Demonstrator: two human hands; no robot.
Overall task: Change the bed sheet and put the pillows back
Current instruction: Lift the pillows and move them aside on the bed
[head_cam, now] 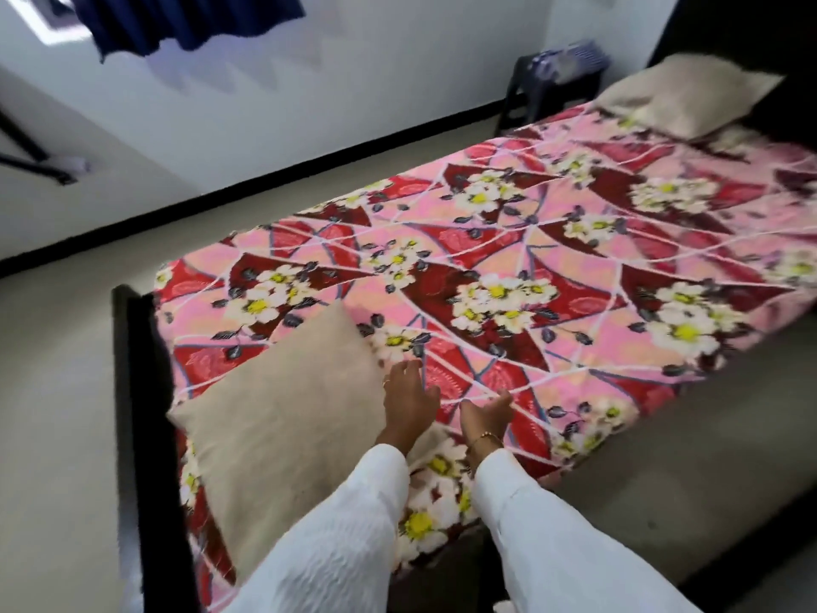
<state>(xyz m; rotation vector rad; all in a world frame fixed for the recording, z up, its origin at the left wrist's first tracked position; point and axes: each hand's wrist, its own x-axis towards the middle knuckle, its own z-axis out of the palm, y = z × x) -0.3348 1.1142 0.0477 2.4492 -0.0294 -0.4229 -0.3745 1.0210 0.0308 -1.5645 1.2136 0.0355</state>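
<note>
Pink and red floral cotton covers the whole mattress: the flowered bed sheet (508, 267) lies spread flat over the dark-framed bed (141, 413), your landmark here. At the bed's near end, against the dark board, a beige rectangular pillow (274, 426) rests tilted on the sheet; at the bed's far end a second beige pillow (689, 92) leans against the dark headboard. Your left hand (409, 402) hovers over the sheet just beside the near pillow's right edge, fingers relaxed and loosely spread, gripping nothing. Your right hand (484, 418) sits close beside it, palm turned up, fingers slack, empty. Both white sleeves (544, 533) reach forward across the bed's near corner.
</note>
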